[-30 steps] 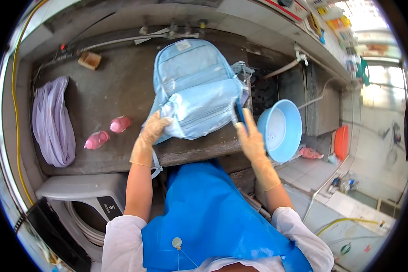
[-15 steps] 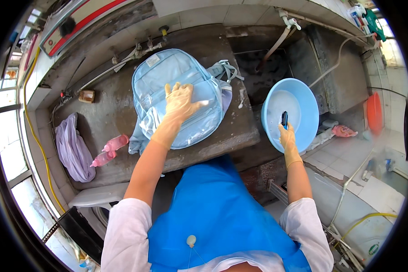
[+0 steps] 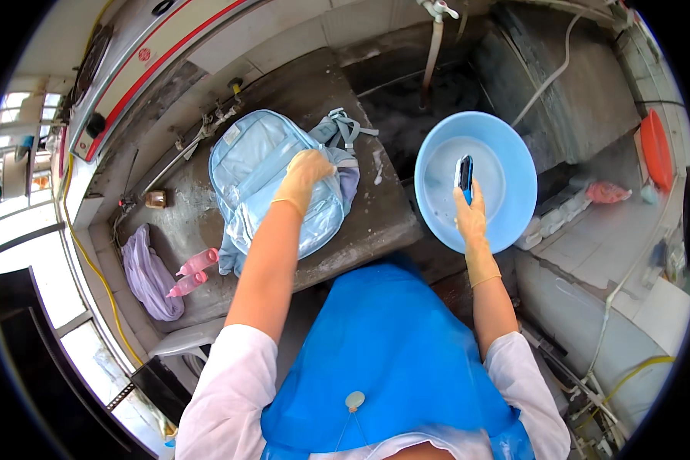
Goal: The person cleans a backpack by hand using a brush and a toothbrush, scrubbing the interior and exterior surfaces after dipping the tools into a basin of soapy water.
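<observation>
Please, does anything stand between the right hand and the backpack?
Yes, in this view: the left wall of the light-blue basin lies between the right hand, which holds a dark-blue brush, and the backpack. The hand's height is unclear.

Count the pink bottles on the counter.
2: one pink bottle near the blue backpack; the other bottle below it in view, beside the lilac cloth.

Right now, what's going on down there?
A person in a blue apron has the left grip on a light blue backpack lying on the dark bench. The right grip holds a dark, narrow tool over the light blue basin. Two pink bottles and a purple cloth lie on the bench, left of the backpack.
</observation>
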Tool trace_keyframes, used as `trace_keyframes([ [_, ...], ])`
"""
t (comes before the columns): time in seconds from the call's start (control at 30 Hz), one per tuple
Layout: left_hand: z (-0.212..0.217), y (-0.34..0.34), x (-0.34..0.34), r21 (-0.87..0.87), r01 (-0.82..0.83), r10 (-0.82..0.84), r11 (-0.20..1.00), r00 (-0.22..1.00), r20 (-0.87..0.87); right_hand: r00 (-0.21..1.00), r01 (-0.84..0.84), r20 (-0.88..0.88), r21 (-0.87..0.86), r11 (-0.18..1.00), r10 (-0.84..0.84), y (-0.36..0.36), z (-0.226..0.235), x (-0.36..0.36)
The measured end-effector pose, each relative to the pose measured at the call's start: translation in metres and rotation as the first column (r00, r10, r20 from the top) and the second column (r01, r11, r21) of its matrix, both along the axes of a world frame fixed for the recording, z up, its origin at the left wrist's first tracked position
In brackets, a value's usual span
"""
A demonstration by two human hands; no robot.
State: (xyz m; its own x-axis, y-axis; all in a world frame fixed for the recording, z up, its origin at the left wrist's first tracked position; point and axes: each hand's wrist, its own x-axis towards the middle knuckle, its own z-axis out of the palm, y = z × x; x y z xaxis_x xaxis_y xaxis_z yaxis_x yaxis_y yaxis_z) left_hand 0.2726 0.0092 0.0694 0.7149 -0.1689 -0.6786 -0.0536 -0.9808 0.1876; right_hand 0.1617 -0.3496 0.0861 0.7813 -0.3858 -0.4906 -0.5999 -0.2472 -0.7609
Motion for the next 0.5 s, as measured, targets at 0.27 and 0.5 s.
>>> trace_keyframes([
  [0.27, 0.086, 0.008, -0.023, 0.023, 0.021, -0.027, 1.000, 0.954, 0.300, 1.000, -0.012, -0.012, 0.060, 0.998, 0.013, -0.013, -0.012, 0.001],
  [0.5, 0.063, -0.086, -0.130, -0.003, -0.028, 0.027, 1.000, 0.949, 0.316, 0.919, -0.391, -0.183, -0.321, 0.863, 0.349, -0.022, -0.056, 0.004],
])
